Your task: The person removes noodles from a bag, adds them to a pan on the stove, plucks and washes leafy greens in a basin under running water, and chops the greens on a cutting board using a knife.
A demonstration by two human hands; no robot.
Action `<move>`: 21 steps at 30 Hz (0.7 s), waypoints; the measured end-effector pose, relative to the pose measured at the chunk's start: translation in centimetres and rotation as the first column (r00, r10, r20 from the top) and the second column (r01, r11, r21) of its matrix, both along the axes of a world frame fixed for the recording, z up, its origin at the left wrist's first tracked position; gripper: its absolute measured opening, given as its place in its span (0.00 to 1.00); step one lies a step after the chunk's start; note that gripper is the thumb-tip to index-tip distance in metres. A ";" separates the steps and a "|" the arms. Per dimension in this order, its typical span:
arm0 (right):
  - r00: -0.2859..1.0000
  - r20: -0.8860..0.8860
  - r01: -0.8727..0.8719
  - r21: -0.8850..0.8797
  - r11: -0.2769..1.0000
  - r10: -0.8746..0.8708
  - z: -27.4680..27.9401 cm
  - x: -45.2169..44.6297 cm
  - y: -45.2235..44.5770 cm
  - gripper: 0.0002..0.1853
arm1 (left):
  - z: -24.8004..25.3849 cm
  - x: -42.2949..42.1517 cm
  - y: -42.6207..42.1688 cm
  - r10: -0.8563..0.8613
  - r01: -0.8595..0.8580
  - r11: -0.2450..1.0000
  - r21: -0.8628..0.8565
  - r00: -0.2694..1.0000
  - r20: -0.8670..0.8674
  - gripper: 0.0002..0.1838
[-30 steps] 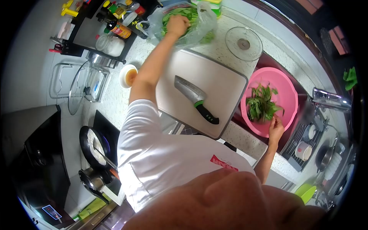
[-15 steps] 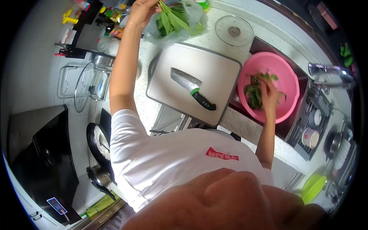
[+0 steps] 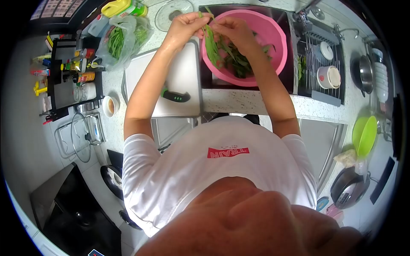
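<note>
My left hand (image 3: 183,31) is closed on stalks of a leafy green vegetable (image 3: 210,46), above the left rim of a pink basin (image 3: 279,45). Close beside it, my right hand (image 3: 238,35) pinches the same stalks near their upper part, over the basin. The long leaves hang down inside the rim. Darker, loose green leaves (image 3: 241,67) lie in the basin, which sits in the sink. Left of it is a pale chopping board (image 3: 185,72) bearing a knife with a black and green handle (image 3: 176,96); my left forearm hides its blade.
A clear plastic bag (image 3: 106,53) of greens stands at the counter's back left. A glass lid (image 3: 164,17) lies behind the board. Right of the basin are a dish rack (image 3: 335,94) and a white tub (image 3: 329,77). A small bowl (image 3: 110,106) sits left of the board.
My left hand has come from the plastic bag to the basin with the greens. My right hand has lifted from the leaves in the basin to the stalks. The view has shifted right.
</note>
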State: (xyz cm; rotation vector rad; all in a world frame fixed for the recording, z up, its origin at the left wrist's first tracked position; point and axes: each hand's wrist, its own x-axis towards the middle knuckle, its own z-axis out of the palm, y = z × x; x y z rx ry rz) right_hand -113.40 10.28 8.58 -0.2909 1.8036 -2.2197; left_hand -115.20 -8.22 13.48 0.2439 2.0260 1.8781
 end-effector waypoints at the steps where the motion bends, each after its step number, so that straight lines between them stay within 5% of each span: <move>1: 0.995 0.083 -0.051 -0.015 0.999 0.052 0.0 0.3 1.4 0.12 | 0.0 0.2 0.7 -0.009 0.009 1.000 -0.008 1.000 0.024 0.13; 4: 0.985 0.158 -0.057 -0.104 0.993 0.073 0.0 1.2 4.3 0.11 | -0.2 0.2 2.7 -0.042 0.045 0.998 -0.036 0.996 0.074 0.12; 12: 0.966 0.082 -0.247 0.015 0.969 0.245 0.3 2.5 8.4 0.11 | 0.0 1.2 7.6 -0.086 0.088 0.996 -0.022 0.994 0.072 0.10; 21: 0.942 0.161 -0.282 -0.100 0.954 0.295 -0.9 1.6 9.5 0.14 | -0.6 1.8 6.9 0.042 -0.035 0.997 -0.067 0.994 0.099 0.11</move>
